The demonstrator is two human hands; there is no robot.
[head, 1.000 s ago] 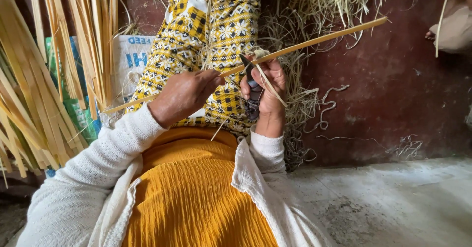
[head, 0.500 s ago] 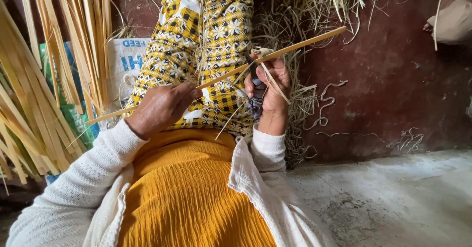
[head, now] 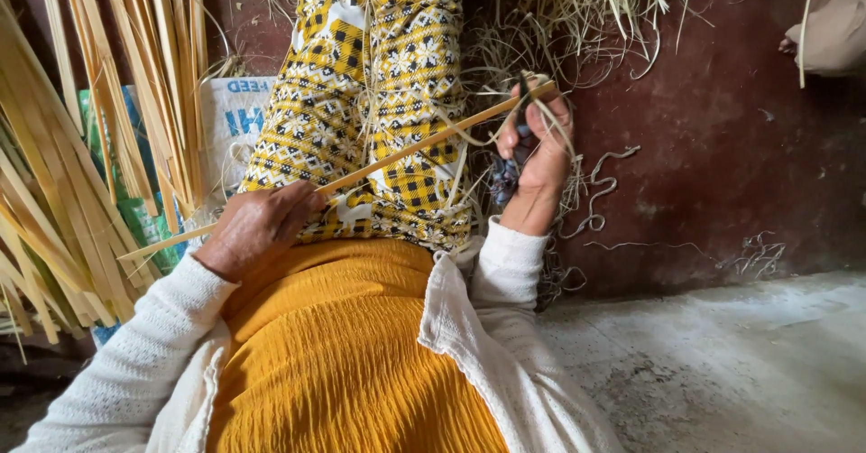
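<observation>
Floor [head: 722, 363]: grey concrete near the person, dark red further out, littered with curled shavings [head: 595, 182].

Bundle of split cane strips [head: 54, 191]: stands and leans at the person's left side, close by the left hand, beside a printed sack [head: 230, 119]. A heap of straw-like fibre [head: 577, 2] lies beyond the knees.

Lap: yellow patterned cloth [head: 379, 101] spread over the legs, under the work; it looks to serve as the work surface and to catch the peelings.

Cane strip [head: 397, 155]: one long thin strip held across the lap just above the cloth. Long axis runs diagonally, low end at the person's left, high end at the right, away from the body. The low tip pokes out past the left hand toward the bundle.

Left hand [head: 257, 227]: closed around the strip near its lower end, knuckles up, resting on the thigh. It seems to anchor and steady the strip.

Right hand [head: 537, 146]: raised at the strip's upper end, fingers curled shut around a small dark-handled blade [head: 507, 175], held close against the strip. Thin pale slivers [head: 487, 133] curl off at this point, so the edge appears set against the strip's tip. How firm the right grip is on the strip itself, I cannot tell.
</observation>
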